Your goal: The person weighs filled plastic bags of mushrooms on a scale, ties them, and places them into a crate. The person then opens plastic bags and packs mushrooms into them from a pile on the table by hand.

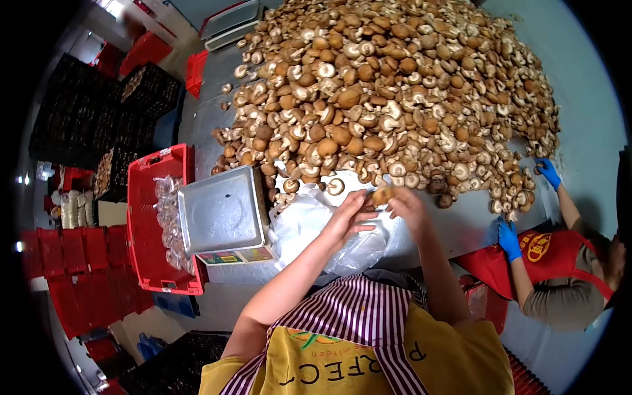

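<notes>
Pinching a rounded brown mushroom (382, 195) in right fingers (403, 197), can't tell about the half-curled left fingers (363, 215). Loads left in the brown-and-white mushroom heap (395, 99) beyond them, clear plastic bags (172, 224) already in a red plastic crate (145, 217) leftward.

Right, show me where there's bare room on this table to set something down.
Two table patches look bare: the strip left of the mushroom pile, beyond the nearer scale; and the metal between the right hand and the co-worker's nearer blue glove. It is crowded across the pile and around the left hand, where plastic bags lie.
</notes>
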Available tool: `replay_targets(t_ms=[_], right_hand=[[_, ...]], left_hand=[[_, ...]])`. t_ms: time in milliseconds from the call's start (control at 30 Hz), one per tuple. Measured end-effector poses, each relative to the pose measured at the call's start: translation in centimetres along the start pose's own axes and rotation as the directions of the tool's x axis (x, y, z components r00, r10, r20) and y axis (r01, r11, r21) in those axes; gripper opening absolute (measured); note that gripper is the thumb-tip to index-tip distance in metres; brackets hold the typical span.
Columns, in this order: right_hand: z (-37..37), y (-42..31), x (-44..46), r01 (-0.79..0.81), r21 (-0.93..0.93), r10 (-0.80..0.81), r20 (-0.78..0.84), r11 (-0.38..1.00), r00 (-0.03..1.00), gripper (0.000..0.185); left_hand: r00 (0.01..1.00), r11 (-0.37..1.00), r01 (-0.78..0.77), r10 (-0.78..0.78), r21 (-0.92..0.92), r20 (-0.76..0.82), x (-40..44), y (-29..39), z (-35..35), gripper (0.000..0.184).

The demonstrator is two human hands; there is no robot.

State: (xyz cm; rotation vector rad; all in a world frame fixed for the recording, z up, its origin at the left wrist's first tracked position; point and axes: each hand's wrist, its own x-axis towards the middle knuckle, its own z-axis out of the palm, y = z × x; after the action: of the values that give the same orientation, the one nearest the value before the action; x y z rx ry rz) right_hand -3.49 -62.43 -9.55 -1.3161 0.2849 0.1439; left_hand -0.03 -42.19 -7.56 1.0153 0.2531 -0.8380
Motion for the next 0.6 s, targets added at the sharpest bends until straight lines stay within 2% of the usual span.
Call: replay_targets(t_ms=[33,67,100,133,167,200,233,267,300,333,367,400,433,467,533,567,600], right_hand=[[0.8,1.0,0.1,0.021,-0.105,-0.013,0.077,0.994,0.997,0.031],[1.3,1.6,0.4,0.051,-0.207,-0.019,0.153,0.977,0.988,0.032],[1.2,1.1,1.3,0.043,-0.326,0.003,0.139,0.944,0.99,0.038],[1.3,1.1,2.7,0.128,-0.45,-0.126,0.035,0.884,0.991,0.04],[1.1,0.6,4.5,0.16,-0.566,-0.182,0.017,0.809,0.983,0.043],[1.2,-0.4,6.2,0.183,-0.672,-0.241,0.006,0.718,0.97,0.048],[1.7,-1.2,7.6,0.182,-0.671,-0.236,0.012,0.719,0.972,0.048],[2.6,-1.8,8.7,0.257,-0.813,-0.413,0.022,0.523,0.91,0.049],[3.3,-2.1,9.3,0.287,-0.913,-0.572,0.075,0.29,0.817,0.05],[3.7,-1.7,9.2,0.292,-0.912,-0.572,0.081,0.288,0.816,0.05],[4.1,-0.9,9.1,0.287,-0.951,-0.57,0.171,0.12,0.803,0.053],[4.2,-0.1,8.8,0.276,-0.96,-0.553,0.258,-0.053,0.792,0.056],[4.0,1.0,7.9,0.315,-0.949,-0.487,0.263,0.027,0.833,0.053],[3.6,2.0,7.0,0.321,-0.947,-0.484,0.271,0.023,0.832,0.053],[2.2,3.9,5.0,0.348,-0.937,-0.373,0.307,0.045,0.876,0.047],[1.5,5.1,3.7,0.351,-0.935,-0.366,0.312,0.043,0.877,0.047],[0.7,6.2,2.5,0.371,-0.917,-0.325,0.309,0.149,0.894,0.041]], left_hand=[[0.995,0.99,0.054,-0.043,-0.132,0.085,0.7,-0.5,-0.7,0.055],[0.998,0.966,0.064,-0.059,-0.249,0.026,1.2,-1.3,-1.2,0.044],[0.993,0.958,0.115,-0.121,-0.262,-0.004,1.3,-1.7,-2.0,0.038],[0.982,0.946,0.169,-0.184,-0.278,-0.032,1.4,-2.2,-2.8,0.032],[0.983,0.944,0.164,-0.182,-0.285,-0.036,1.6,-3.0,-3.4,0.032],[0.987,0.978,0.125,-0.139,-0.166,-0.081,1.9,-4.2,-4.0,0.027],[0.988,0.995,0.09,-0.095,-0.044,-0.122,2.4,-5.6,-4.8,0.022],[0.994,0.982,-0.029,0.047,0.187,-0.094,3.4,-7.7,-5.5,0.018],[0.971,0.835,-0.156,0.229,0.528,-0.074,3.2,-8.5,-5.3,0.021],[0.922,0.557,-0.243,0.386,0.794,0.011,3.0,-9.0,-5.3,0.026],[0.921,0.557,-0.244,0.39,0.794,0.009,2.6,-9.4,-5.6,0.026],[0.924,0.408,-0.196,0.381,0.892,0.029,2.1,-9.4,-5.8,0.032],[0.929,0.246,-0.143,0.367,0.959,0.044,1.4,-9.4,-6.0,0.038],[0.928,0.252,-0.141,0.371,0.958,0.039,0.8,-9.2,-6.4,0.038],[0.972,0.245,-0.036,0.234,0.969,-0.023,-0.9,-8.6,-7.3,0.043],[0.972,0.255,-0.017,0.23,0.967,-0.044,-1.6,-8.3,-7.6,0.043],[0.972,0.261,-0.015,0.229,0.965,-0.047,-2.0,-8.5,-8.1,0.043]])
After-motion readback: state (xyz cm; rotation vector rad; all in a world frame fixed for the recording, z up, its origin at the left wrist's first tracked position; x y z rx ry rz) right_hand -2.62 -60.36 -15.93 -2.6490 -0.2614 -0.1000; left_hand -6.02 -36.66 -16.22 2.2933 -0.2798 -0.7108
